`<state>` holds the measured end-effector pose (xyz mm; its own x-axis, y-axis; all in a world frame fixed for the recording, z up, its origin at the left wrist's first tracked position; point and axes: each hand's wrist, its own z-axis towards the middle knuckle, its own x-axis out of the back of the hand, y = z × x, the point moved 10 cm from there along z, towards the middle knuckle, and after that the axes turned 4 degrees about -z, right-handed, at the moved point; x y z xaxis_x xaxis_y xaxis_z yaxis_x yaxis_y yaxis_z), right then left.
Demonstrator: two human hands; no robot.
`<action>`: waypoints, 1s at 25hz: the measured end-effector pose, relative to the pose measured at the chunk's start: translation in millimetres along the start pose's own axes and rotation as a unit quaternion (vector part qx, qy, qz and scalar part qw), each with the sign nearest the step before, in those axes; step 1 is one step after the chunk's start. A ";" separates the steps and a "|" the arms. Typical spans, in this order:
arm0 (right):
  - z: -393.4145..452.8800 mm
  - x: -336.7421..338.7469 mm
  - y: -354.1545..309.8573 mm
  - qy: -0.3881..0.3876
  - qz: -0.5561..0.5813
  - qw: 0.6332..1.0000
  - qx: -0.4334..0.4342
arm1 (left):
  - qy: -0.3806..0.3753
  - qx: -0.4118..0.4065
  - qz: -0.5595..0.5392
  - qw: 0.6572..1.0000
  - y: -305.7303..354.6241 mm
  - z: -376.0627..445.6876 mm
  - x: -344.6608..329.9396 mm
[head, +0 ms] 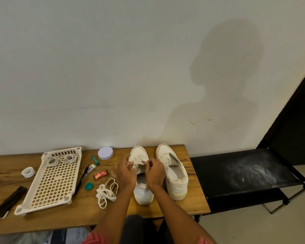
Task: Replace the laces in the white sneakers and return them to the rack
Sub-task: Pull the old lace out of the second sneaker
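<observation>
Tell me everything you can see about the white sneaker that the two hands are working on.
The left sneaker is white, of smooth leather-like material, with a thick pale sole. It stands upright on the wooden table, heel toward the person, toe toward the wall, beside the other sneaker, which shows no lace. A white lace is partly threaded through its front eyelets. The left hand and the right hand each pinch a lace end above the tongue.

White sneakers (pixel 158 175), off-white laces (pixel 106 191). Cream grid-pattern tray (pixel 51 180) on brown woodgrain table (pixel 192 199). Teal cap (pixel 89 186), red wrapper (pixel 100 174), black pen (pixel 81 180), black rack (pixel 245 173) right.
</observation>
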<state>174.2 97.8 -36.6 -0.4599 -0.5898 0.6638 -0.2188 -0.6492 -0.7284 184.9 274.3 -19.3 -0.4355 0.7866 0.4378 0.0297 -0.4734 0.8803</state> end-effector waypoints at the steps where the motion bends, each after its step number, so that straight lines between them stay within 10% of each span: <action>1: 0.1 0.0 -0.1 0.000 -0.002 1.000 0.002 | 0.050 0.079 -0.060 0.994 -16.5 1.0 13.6; 4: -1.5 -0.6 -1.1 0.005 -0.017 1.000 0.006 | 0.142 0.237 -0.175 0.945 -54.3 1.1 43.7; 7: 0.5 2.0 -1.4 0.010 -0.026 1.000 0.010 | 0.100 0.236 -0.067 0.964 -56.5 5.1 52.3; 11: 1.1 2.2 -2.0 0.010 -0.032 0.999 0.012 | -0.002 0.009 0.150 0.989 -8.0 12.9 25.1; 16: 0.5 -5.1 -2.1 0.004 -0.019 1.000 0.016 | -0.139 -0.295 0.280 0.903 49.8 -12.6 -42.2; 22: 0.8 -4.9 -0.2 0.006 -0.007 1.000 0.015 | -0.192 -0.299 0.427 0.832 51.2 -14.9 -54.4; 25: -0.8 -4.4 0.4 0.009 0.002 1.000 0.012 | -0.186 -0.290 0.375 0.860 45.3 -15.5 -55.6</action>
<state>175.5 100.5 -39.9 -0.4767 -0.5829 0.6580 -0.1968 -0.6587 -0.7262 196.5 203.0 -6.6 -0.1678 0.1949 0.9664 -0.3251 -0.9364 0.1324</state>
